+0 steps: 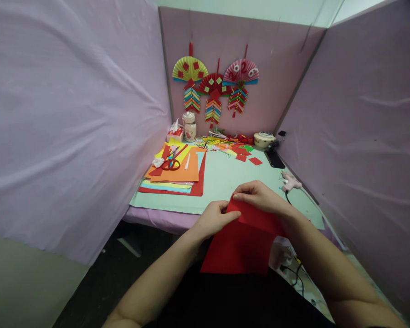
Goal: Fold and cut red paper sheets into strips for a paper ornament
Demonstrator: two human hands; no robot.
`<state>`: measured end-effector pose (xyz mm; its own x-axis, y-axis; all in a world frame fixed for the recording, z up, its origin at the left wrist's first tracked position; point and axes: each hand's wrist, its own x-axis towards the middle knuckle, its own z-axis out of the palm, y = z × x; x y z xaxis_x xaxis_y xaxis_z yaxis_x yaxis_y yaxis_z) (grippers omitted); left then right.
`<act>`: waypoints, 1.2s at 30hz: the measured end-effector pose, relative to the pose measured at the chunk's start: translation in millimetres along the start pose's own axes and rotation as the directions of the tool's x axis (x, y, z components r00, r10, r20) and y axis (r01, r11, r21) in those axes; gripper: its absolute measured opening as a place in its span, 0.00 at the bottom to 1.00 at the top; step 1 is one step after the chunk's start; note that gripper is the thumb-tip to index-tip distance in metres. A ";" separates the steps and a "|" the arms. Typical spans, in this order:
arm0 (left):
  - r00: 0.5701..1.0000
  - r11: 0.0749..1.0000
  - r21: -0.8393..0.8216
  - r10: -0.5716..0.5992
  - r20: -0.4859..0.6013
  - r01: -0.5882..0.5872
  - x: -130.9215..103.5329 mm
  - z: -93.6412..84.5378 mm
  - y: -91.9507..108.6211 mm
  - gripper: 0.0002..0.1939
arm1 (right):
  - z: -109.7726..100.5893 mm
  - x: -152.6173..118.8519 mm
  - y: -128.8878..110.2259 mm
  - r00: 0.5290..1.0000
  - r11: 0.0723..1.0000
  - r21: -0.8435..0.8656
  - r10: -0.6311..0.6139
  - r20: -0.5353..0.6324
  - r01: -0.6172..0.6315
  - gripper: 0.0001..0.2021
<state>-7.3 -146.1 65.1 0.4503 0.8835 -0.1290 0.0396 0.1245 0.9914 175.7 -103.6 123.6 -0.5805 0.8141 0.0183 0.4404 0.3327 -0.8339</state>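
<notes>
A large sheet of red paper (242, 248) hangs between my hands at the table's front edge, its lower part against my dark clothing. My left hand (218, 217) pinches its left edge, with the thumb lying on the front face. Higher up and to the right, my right hand (256, 195) grips the top edge, thumb and fingers closed on it. A crease or bend runs across the sheet below the right hand. The fingertips behind the paper are hidden.
Stacked coloured paper (174, 175) bears red-handled scissors (171, 164) and a white pen (187, 161). Paper scraps (222, 143) lie at the back. A glue gun (289, 181) with its cord and a phone (275, 159) are at right. Paper fan decorations (214, 85) hang behind.
</notes>
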 end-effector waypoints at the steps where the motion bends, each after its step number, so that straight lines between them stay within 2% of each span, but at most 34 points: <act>1: 1.000 1.000 0.004 -0.008 0.006 0.008 1.0 -0.3 2.0 0.16 | 0.6 -0.3 -1.2 1.000 1.000 -0.002 -0.007 -0.003 0.007 0.12; 6: 0.998 0.998 -0.010 -0.057 0.037 0.058 5.7 2.3 0.4 0.17 | 4.7 -1.1 -4.9 0.999 0.997 -0.067 -0.040 -0.030 0.038 0.11; 13: 0.998 0.993 0.105 0.048 -0.035 -0.044 5.0 -3.8 -2.0 0.17 | 1.7 -4.4 -10.3 0.998 0.993 -0.108 -0.040 -0.043 0.035 0.10; 21: 0.991 0.991 0.058 0.122 -0.046 -0.119 -11.0 -22.9 -0.8 0.19 | -3.9 -19.2 -20.8 0.997 0.961 -0.274 0.006 -0.074 -0.027 0.11; 36: 0.985 0.977 0.150 0.161 -0.068 -0.150 -17.9 -23.3 -4.7 0.20 | 7.1 -21.3 -20.9 0.990 0.916 -0.402 -0.053 -0.130 -0.004 0.09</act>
<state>-36.4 -151.9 62.2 0.3895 0.9205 0.0315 0.1049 -0.0783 0.9914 174.0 -131.2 136.7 -0.5085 0.8506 0.1340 0.6811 0.4925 -0.5418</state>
